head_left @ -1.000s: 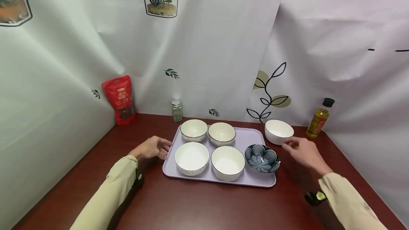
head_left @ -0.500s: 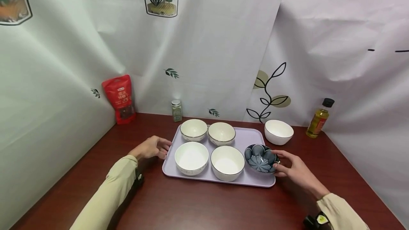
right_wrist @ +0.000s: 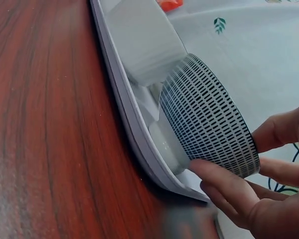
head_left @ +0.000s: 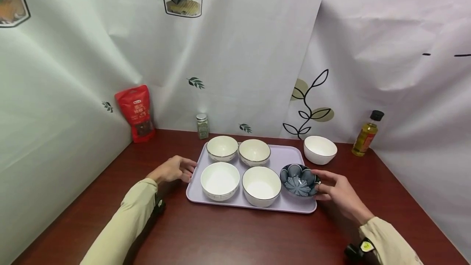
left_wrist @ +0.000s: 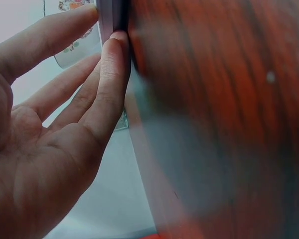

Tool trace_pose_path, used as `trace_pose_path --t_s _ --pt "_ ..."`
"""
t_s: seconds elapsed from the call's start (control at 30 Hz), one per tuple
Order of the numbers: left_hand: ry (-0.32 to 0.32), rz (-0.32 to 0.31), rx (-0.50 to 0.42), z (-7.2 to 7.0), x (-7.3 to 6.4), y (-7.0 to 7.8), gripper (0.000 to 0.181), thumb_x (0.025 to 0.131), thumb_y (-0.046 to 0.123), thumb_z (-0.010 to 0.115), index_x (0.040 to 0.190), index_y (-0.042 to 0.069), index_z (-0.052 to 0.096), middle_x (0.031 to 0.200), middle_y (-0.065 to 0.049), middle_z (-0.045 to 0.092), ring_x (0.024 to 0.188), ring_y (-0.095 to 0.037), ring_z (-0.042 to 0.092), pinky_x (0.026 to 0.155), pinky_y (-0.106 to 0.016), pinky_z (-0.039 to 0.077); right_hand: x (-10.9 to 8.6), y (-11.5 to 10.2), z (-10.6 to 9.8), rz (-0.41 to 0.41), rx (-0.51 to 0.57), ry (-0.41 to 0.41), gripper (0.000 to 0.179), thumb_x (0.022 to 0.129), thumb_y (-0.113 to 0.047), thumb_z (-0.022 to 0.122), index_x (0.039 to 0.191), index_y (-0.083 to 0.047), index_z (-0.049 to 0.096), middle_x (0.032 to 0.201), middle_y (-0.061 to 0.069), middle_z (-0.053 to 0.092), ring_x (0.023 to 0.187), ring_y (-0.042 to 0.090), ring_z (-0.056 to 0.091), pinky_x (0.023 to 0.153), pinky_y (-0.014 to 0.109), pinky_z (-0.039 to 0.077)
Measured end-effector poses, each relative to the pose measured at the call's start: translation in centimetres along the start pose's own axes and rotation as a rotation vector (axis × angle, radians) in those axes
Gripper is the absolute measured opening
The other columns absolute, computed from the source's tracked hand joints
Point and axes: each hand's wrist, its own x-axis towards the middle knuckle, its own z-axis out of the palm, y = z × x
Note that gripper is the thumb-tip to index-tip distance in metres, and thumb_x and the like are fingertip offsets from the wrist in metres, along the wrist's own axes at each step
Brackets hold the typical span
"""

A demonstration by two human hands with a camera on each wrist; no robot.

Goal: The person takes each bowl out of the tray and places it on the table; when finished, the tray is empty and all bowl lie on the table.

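Right hand pinching the blue bowl on the tray's right end, left hand touching its left edge with nearly straight fingers, four white bowls between (a fifth behind, near a bottle).

With my right hand I hold the side of a round bowl, blue-grey and petal-patterned inside, white with dark dashes outside, its mouth facing up at the right end of a pale lilac tray. The tray lies flat, long side toward me, my left hand touching its left edge.
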Motion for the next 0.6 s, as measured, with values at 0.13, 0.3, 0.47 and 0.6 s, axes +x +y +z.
trace_pose_path --t_s 0.13,0.3,0.47,0.6 --pt "-0.002 -0.001 -0.01 -0.1 -0.1 -0.1 0.057 0.076 -0.008 0.075 0.13 -0.013 0.058 0.11 -0.025 0.07 0.094 -0.025 0.072 0.08 -0.034 0.062 0.0 0.0 -0.5 -0.003 0.045 0.017 0.057 0.093 0.003 0.054 0.148 0.009 0.04 0.137 0.025 0.052 0.095 0.013 0.07 0.08 0.04 0.063" --pt "-0.007 -0.007 -0.027 -0.1 -0.2 0.0 0.057 0.076 -0.008 0.074 0.131 -0.013 0.058 0.111 -0.025 0.07 0.094 -0.025 0.072 0.08 -0.034 0.062 -0.5 0.2 -2.6 -0.002 0.097 0.05 0.051 0.095 0.001 0.055 0.145 0.005 0.047 0.12 -0.002 0.065 0.092 0.013 0.073 0.079 0.039 0.063" --pt "-0.003 -0.012 -0.016 -0.1 -0.2 0.0 0.057 0.077 -0.008 0.074 0.131 -0.013 0.058 0.112 -0.025 0.07 0.094 -0.024 0.072 0.08 -0.033 0.062 -1.0 1.0 -6.4 0.025 0.17 0.103 0.04 0.097 -0.001 0.057 0.13 -0.021 0.066 0.103 -0.02 0.067 0.086 0.012 0.074 0.075 0.033 0.063" --pt "0.003 -0.014 -0.001 -0.2 0.0 0.1 0.057 0.076 -0.007 0.075 0.131 -0.012 0.059 0.112 -0.024 0.07 0.094 -0.025 0.072 0.08 -0.034 0.062 -1.2 2.1 -9.7 0.057 0.224 0.159 0.043 0.097 0.002 0.054 0.109 -0.035 0.072 0.096 -0.021 0.067 0.081 0.012 0.075 0.073 0.032 0.063"
